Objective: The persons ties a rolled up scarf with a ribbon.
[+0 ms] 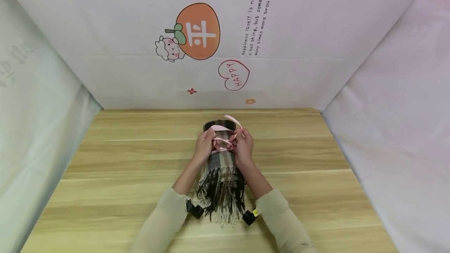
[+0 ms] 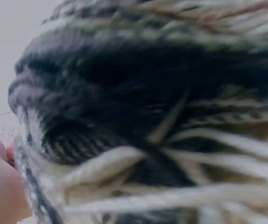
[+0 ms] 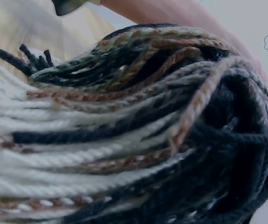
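Note:
A rolled plaid scarf [image 1: 222,162] lies lengthwise on the table, its long fringe toward the person. Pink ribbon [image 1: 218,128] passes around and over its upper half, and one loose end sticks up beyond the right hand. The left hand [image 1: 204,145] pinches ribbon at the roll's left side. Opposite it, the right hand [image 1: 244,145] pinches another stretch of ribbon between thumb and fingers. Black, white and brown fringe [image 3: 92,154] fills much of the right wrist view. In the left wrist view the blurred scarf end [image 2: 101,88] hides most of the left hand.
The wood-grain table [image 1: 140,175] extends on both sides of the scarf. A white printed sheet [image 1: 133,69] stands behind it, with white side sheets [image 1: 393,128] at left and right. Small black wrist cameras [image 1: 194,209] sit beside the fringe.

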The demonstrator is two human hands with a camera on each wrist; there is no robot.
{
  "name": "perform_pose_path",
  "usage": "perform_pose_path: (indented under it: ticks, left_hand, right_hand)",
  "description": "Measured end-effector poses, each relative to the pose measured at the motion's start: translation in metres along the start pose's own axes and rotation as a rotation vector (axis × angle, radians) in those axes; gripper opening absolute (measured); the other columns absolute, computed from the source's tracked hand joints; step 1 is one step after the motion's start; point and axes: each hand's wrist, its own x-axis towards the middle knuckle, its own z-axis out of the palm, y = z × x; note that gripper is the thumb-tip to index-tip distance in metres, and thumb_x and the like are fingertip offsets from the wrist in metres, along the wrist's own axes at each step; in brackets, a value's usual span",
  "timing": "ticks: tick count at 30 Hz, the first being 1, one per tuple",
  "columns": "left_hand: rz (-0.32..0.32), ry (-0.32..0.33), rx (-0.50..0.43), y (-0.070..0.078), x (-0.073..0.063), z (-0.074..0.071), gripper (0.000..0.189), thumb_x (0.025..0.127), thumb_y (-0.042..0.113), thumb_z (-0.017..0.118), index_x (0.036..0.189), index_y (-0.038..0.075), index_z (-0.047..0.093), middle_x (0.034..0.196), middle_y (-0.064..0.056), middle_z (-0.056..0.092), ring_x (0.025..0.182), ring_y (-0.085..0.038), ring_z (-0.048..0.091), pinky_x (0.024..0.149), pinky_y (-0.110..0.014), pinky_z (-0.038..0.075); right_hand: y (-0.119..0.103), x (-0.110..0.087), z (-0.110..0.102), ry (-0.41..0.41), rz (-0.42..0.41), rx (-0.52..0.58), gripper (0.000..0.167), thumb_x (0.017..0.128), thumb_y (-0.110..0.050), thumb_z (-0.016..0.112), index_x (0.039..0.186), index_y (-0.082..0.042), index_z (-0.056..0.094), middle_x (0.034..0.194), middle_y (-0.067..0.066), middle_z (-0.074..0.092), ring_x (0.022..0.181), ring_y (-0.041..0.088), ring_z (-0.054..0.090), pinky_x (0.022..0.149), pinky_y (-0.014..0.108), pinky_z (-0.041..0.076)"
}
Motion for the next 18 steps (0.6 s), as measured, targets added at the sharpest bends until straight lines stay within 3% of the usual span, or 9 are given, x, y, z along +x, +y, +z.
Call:
perform_pose_path:
  ticks: [5, 9, 13, 16, 18]
  left_hand:
    - [-0.007, 0.077, -0.064, -0.002, -0.011, -0.004, 0.04, 0.109, 0.021, 0.038, 0.072, 0.007, 0.047, 0.087, 0.0, 0.061, 0.086, -0.007, 0.06, 0.084, -0.024, 0.056]
    - [-0.053, 0.098, -0.156, -0.005, -0.016, -0.017, 0.048, 0.11, 0.03, 0.035, 0.077, 0.005, 0.059, 0.09, 0.0, 0.066, 0.091, -0.01, 0.065, 0.095, -0.033, 0.056]
    - [-0.128, 0.138, -0.345, -0.011, -0.022, -0.041, 0.051, 0.11, 0.033, 0.031, 0.084, 0.006, 0.066, 0.087, -0.001, 0.069, 0.088, -0.013, 0.069, 0.093, -0.034, 0.057]
    - [-0.222, 0.136, -0.549, -0.014, -0.027, -0.057, 0.047, 0.11, 0.03, 0.029, 0.082, 0.007, 0.057, 0.087, -0.002, 0.067, 0.09, -0.017, 0.068, 0.098, -0.035, 0.054]
    - [-0.273, 0.116, -0.675, -0.014, -0.031, -0.065, 0.043, 0.111, 0.029, 0.026, 0.08, 0.008, 0.048, 0.089, -0.003, 0.064, 0.095, -0.019, 0.066, 0.106, -0.037, 0.049]
  right_hand:
    - [0.0, 0.001, -0.004, 0.024, -0.014, -0.045, 0.022, 0.107, -0.011, 0.043, 0.088, -0.006, 0.052, 0.055, -0.001, 0.048, 0.043, 0.008, 0.051, 0.043, 0.021, 0.048]
    - [-0.001, 0.007, -0.018, 0.058, -0.019, -0.067, 0.023, 0.106, -0.008, 0.043, 0.086, -0.004, 0.053, 0.052, -0.002, 0.046, 0.051, 0.009, 0.06, 0.049, 0.019, 0.049]
    - [-0.005, 0.017, -0.048, 0.044, 0.081, 0.14, 0.025, 0.106, -0.004, 0.038, 0.085, -0.007, 0.05, 0.055, -0.001, 0.046, 0.065, 0.013, 0.068, 0.062, 0.022, 0.054]
    - [-0.008, 0.021, -0.07, 0.02, 0.186, 0.348, 0.026, 0.107, -0.003, 0.033, 0.084, -0.008, 0.046, 0.055, 0.0, 0.041, 0.061, 0.014, 0.061, 0.069, 0.027, 0.055]
    - [-0.011, 0.023, -0.078, -0.003, 0.233, 0.421, 0.026, 0.107, -0.004, 0.03, 0.085, -0.008, 0.043, 0.054, 0.0, 0.037, 0.054, 0.014, 0.049, 0.068, 0.028, 0.05]
